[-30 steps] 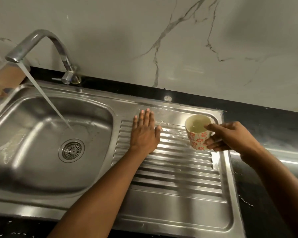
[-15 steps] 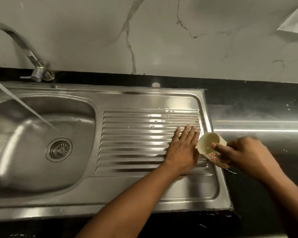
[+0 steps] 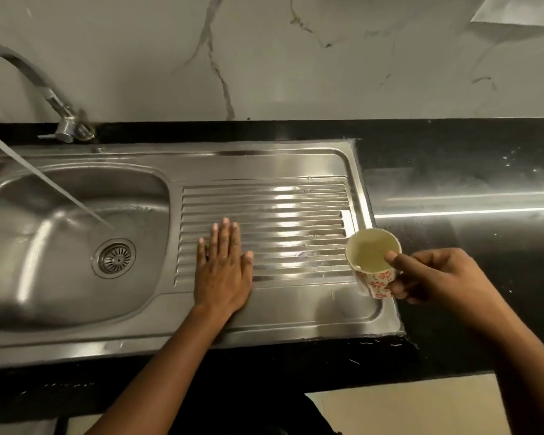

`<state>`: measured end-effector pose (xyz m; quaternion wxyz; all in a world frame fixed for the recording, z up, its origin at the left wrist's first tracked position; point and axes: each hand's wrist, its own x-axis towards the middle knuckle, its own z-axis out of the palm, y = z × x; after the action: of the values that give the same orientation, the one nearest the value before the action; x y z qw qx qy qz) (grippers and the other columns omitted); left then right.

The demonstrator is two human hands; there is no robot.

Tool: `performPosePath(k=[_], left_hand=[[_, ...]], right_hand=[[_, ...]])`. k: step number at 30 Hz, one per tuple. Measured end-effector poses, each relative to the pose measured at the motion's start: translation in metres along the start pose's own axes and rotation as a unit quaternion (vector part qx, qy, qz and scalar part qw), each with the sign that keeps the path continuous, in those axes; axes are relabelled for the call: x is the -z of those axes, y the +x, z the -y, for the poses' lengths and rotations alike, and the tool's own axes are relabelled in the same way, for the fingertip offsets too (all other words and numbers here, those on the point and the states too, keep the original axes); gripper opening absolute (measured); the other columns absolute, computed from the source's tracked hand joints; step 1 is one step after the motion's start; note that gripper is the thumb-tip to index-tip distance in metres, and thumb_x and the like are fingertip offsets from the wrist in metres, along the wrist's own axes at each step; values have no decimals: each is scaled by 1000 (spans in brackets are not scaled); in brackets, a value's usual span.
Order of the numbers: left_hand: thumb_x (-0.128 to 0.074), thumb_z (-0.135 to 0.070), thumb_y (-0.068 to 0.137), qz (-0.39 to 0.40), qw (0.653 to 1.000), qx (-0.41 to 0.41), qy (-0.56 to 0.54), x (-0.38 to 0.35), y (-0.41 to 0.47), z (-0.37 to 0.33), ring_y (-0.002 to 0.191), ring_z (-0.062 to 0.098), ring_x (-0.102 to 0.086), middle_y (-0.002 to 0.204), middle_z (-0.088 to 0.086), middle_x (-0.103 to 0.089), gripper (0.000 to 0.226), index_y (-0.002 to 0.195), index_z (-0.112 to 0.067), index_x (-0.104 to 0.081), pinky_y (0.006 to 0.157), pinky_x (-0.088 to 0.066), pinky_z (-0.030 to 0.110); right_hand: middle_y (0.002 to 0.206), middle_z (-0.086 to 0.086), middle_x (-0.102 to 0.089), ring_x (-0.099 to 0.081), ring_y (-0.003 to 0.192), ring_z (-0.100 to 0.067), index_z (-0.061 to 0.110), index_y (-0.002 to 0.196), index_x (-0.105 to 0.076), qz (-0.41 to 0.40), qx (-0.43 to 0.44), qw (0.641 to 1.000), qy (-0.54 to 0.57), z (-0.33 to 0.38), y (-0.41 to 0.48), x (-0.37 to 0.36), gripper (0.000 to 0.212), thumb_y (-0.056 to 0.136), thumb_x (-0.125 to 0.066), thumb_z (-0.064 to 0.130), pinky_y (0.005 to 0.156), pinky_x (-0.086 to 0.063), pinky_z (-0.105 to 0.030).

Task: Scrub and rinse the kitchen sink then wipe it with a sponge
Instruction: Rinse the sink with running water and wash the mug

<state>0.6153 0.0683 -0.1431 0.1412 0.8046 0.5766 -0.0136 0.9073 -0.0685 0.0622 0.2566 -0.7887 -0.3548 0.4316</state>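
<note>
Seemingly mid-rinse: the left hand (image 3: 222, 271) lies spread flat on the sink (image 3: 264, 161) drainboard at frame centre, the right hand (image 3: 434, 277) grips a floral cup (image 3: 374, 262) at lower right. Tap (image 3: 29, 86) water runs; no sponge visible, wiping remains.

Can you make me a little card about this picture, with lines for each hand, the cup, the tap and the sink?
left hand: flat, fingers straight, on the ribbed drainboard, close to the basin
right hand: holds the cup at the drainboard's right edge
cup: white with red flowers, pale inside; cannot tell if it holds water
tap: on, its stream lands in the basin near the drain
counter: black, around the steel sink
</note>
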Motion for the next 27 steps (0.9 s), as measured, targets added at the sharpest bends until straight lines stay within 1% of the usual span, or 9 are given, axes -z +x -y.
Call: performPosePath(k=[3, 6, 9, 13, 17, 20, 23, 25, 27], left_hand=[[-9, -51, 107, 29, 1000, 10, -8, 3, -18, -7, 159, 25, 20, 171, 6, 23, 70, 164, -16, 14, 129, 8, 52], [-16, -49, 108, 44, 995, -92, -4, -2, -38, -34, 157, 24, 25, 170, 3, 26, 70, 165, -19, 13, 129, 7, 55], [-16, -46, 109, 64, 982, -176, -1, -14, -49, -52, 158, 19, 24, 172, -1, 21, 67, 166, -22, 10, 129, 3, 53], [-13, -47, 109, 66, 977, -201, 11, -10, -56, -38, 157, 14, 26, 172, -5, 21, 65, 166, -24, 10, 129, 7, 50], [-21, -41, 105, 67, 979, -191, 5, 2, -66, 6, 156, 16, 28, 171, -6, 23, 70, 165, -26, 11, 129, 8, 48], [-15, -45, 107, 62, 986, -155, -3, 7, -80, 48, 157, 17, 28, 171, -6, 25, 67, 165, -26, 13, 129, 7, 49], [-12, -50, 108, 77, 992, -102, -14, 13, -92, 89, 155, 16, 32, 169, -7, 31, 68, 164, -27, 18, 129, 10, 49], [-15, -51, 108, 90, 994, -62, -27, 19, -98, 113, 154, 17, 32, 167, -6, 34, 69, 163, -28, 21, 128, 11, 51], [-15, -53, 108, 114, 993, -18, -40, 25, -102, 137, 157, 21, 27, 169, -2, 31, 70, 163, -26, 20, 128, 10, 52]], right_hand=[[68, 3, -77, -75, 65, -21, 20, 75, -79, -14, 22, 991, -129, -8, -7, -3, 41, 91, -66, 56, 74, -64, -50], [59, 14, -71, -68, 52, -7, 28, 73, -76, -28, 42, 964, -261, -10, -10, -15, 43, 92, -61, 64, 50, -54, -26], [56, 9, -67, -64, 50, -7, 28, 64, -71, -37, 61, 939, -338, -5, -12, -39, 50, 92, -59, 68, 48, -50, -24], [55, 5, -60, -57, 50, -5, 25, 60, -64, -12, 95, 918, -384, 14, -17, -87, 55, 92, -55, 69, 47, -35, -19], [54, 1, -59, -59, 53, -13, 18, 59, -63, -16, 138, 924, -357, 27, -19, -139, 65, 86, -52, 77, 51, -49, -32], [52, 1, -62, -60, 51, -13, 17, 58, -66, -27, 140, 939, -312, 39, -27, -167, 61, 89, -60, 70, 50, -44, -32], [56, 4, -70, -68, 54, -14, 18, 61, -74, 15, 124, 975, -184, 52, -41, -188, 52, 94, -65, 57, 61, -57, -37], [66, -3, -76, -75, 64, -22, 13, 72, -78, 43, 84, 994, -60, 60, -49, -197, 43, 97, -68, 47, 74, -64, -46], [72, -9, -78, -77, 70, -29, 8, 78, -78, 52, 60, 997, -4, 63, -54, -206, 40, 97, -69, 43, 80, -64, -53]])
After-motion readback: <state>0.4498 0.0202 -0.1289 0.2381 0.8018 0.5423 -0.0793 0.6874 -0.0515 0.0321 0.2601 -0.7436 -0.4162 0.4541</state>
